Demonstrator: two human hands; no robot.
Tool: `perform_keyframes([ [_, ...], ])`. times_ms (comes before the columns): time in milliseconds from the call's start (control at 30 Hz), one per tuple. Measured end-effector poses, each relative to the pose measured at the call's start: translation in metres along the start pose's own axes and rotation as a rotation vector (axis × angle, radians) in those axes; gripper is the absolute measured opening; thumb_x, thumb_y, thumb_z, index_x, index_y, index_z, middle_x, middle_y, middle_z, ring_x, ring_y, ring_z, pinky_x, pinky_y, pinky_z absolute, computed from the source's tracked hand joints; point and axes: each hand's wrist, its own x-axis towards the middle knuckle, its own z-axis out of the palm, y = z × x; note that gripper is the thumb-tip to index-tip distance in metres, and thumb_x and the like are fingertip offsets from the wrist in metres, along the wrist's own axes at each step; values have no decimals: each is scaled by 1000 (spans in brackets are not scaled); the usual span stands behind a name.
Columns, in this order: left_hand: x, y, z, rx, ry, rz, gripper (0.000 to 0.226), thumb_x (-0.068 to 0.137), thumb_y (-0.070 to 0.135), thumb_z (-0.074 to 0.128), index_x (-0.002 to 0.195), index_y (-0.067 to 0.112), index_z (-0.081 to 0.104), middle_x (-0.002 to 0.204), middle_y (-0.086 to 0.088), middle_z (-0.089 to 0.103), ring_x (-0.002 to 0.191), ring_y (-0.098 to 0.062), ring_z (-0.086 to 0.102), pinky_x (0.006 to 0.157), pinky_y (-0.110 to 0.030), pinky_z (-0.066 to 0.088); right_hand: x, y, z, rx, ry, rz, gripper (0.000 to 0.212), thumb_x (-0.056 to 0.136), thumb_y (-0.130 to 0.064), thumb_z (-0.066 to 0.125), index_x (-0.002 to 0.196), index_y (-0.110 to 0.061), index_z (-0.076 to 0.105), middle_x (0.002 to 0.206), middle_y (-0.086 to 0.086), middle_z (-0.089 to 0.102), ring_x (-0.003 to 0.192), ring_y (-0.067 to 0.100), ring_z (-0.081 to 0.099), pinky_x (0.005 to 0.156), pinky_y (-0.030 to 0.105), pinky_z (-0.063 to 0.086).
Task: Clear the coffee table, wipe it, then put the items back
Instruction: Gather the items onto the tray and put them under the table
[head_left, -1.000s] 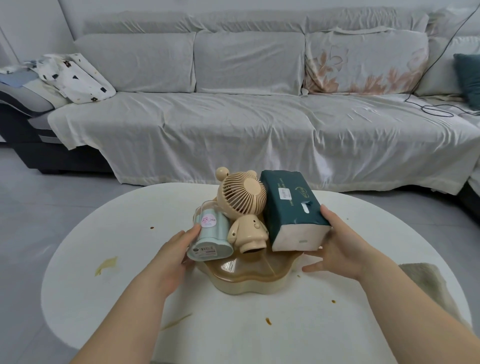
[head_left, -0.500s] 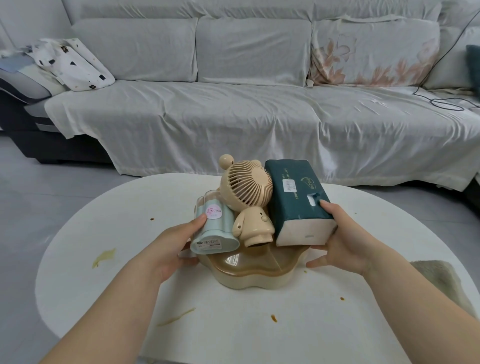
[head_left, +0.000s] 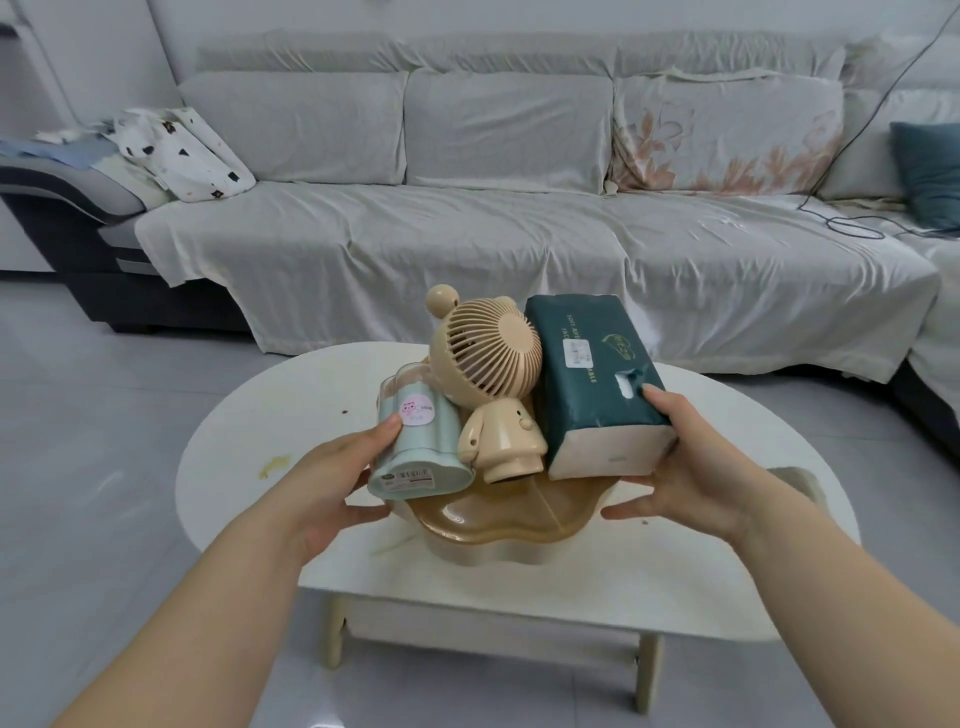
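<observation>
Grey sofa (head_left: 493, 218) cushions fill the upper half of the frame, and below them the white oval coffee table (head_left: 779, 587) shows yellow and brown smears at centre left. At frame centre a tan scalloped tray (head_left: 498, 525) appears to be held just above the tabletop, loaded with a pale mint canister (head_left: 415, 441), a bear-shaped fan (head_left: 491, 384) and a dark green tissue pack (head_left: 592, 384).

The left hand (head_left: 332, 478) cups the tray's left edge, thumb pressed on the canister; the right hand (head_left: 691, 467) cups the right edge, thumb on top of the tissue pack. Both hands are half-closed around the load.

The tray looks like stiff, smooth plastic, probably light but slippery. The fan seems top-heavy and leans against the tissue pack; the pack is soft and will give under pressure. Gripping under the tray's rim on opposite sides, with thumbs steadying the outer items, looks the safest hold, keeping it level.
</observation>
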Motion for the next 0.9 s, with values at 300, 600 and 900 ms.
perform_keyframes([
  [300,-150,-68,-37,6,14,-3,28,58,51,61,70,29,74,72,7,76,87,-14,64,67,-35,51,-122,87,34,-26,-126,45,60,56,-52,60,112,-31,54,105,5,63,101,24,56,70,53,50],
  [600,-238,-159,-67,-57,56,-53,32,64,42,60,85,19,69,73,1,76,87,-20,63,65,-33,51,-188,182,52,-44,-172,143,56,52,-55,61,103,-32,52,113,6,59,109,22,51,87,57,43],
  [900,-252,-221,-73,-53,67,-103,23,83,33,51,97,19,64,95,-8,70,93,-21,63,68,-33,52,-194,249,49,-48,-176,247,55,53,-55,61,102,-33,48,119,2,54,111,18,47,92,55,38],
])
